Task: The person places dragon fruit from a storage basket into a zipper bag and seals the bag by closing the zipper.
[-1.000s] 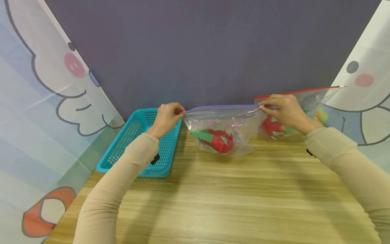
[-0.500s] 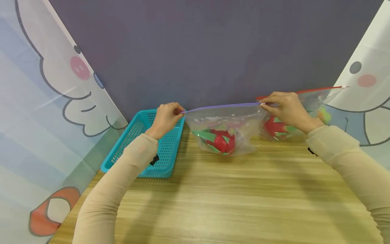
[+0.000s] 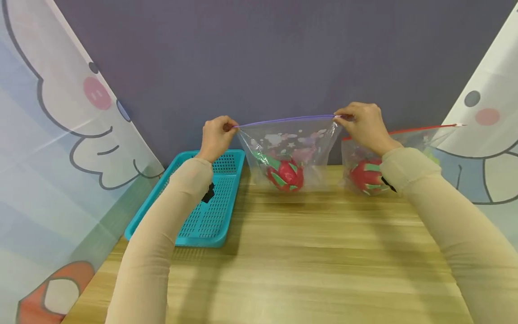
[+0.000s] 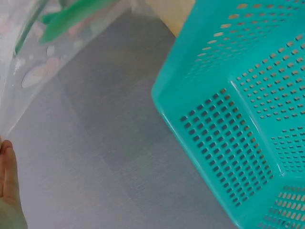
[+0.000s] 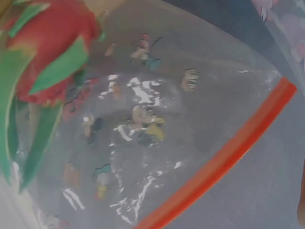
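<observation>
My left hand (image 3: 218,137) pinches the left end of the purple zip strip on a clear zip bag (image 3: 279,140). At the strip's other end, by the white slider, my right hand (image 3: 366,128) pinches it with thumb and fingers. The strip is pulled nearly straight, slightly higher on the right. Low inside the bag lies a red dragon fruit (image 3: 287,173) with green scales; whether the bag's bottom touches the table I cannot tell. The left wrist view catches only part of the left hand (image 4: 8,186) beside the bag's corner.
Behind my right forearm stands another clear zip bag (image 3: 421,137) with a red strip (image 5: 228,157), holding a dragon fruit (image 3: 366,175). A turquoise basket (image 3: 224,211) sits on the wooden table (image 3: 303,261) under my left arm. A dark grey wall (image 3: 263,58) rises behind.
Both hands have raised the purple-strip bag, so it hangs taller and more upright, with its dragon fruit higher in view. The grip at both ends stays the same.
</observation>
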